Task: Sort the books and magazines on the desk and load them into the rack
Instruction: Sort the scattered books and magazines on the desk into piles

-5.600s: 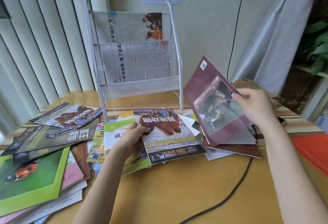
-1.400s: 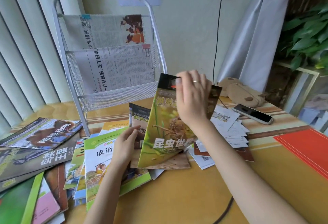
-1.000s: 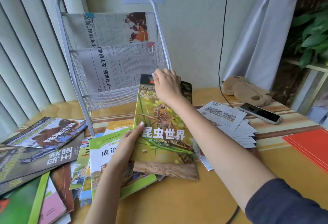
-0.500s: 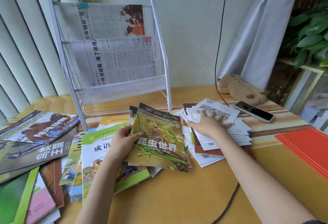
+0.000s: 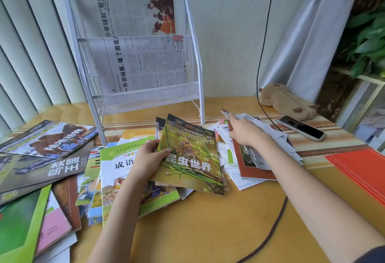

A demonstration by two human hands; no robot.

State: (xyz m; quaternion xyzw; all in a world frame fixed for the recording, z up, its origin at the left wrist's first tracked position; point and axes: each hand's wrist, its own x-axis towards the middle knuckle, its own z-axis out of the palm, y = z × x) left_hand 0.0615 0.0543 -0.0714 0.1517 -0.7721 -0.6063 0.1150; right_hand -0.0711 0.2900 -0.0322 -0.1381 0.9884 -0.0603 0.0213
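The left hand (image 5: 149, 159) holds a green bug book (image 5: 190, 158) w/ a big insect on the cover. The thumb is on top of the cover near its left edge, and the other fingers are curled under it, so the hand pinches the book. The book is tilted up a bit, w/ more thin books stacked just behind it in the same grip. Under this hand lies a green and white book (image 5: 118, 171), flat on the desk (image 5: 208, 225).

The right hand (image 5: 246, 132) reaches over a messy pile of white papers (image 5: 268, 137) and a red-brown book (image 5: 248, 171). Its fingers are curled round the far edge of some sheets and lift them up. The fingertips are hidden behind the paper, so can't tell just how many sheets they hold.

Left of the left fingers lie more mags: a dark one w/ white letters (image 5: 41, 169), one w/ a brown animal (image 5: 50, 140), and a bright green one (image 5: 18, 227) at the near corner.

Past both hands stands the white wire rack (image 5: 145, 98) on the desk. It has 2 newspapers (image 5: 143, 63) in it, one pocket above the other. The bottom pocket looks bare.

Right of the right fingers are a phone (image 5: 301, 127), a brown soft toy (image 5: 289, 104) and an orange folder (image 5: 360, 169). A dark cord (image 5: 273, 227) runs over the desk near the right arm.
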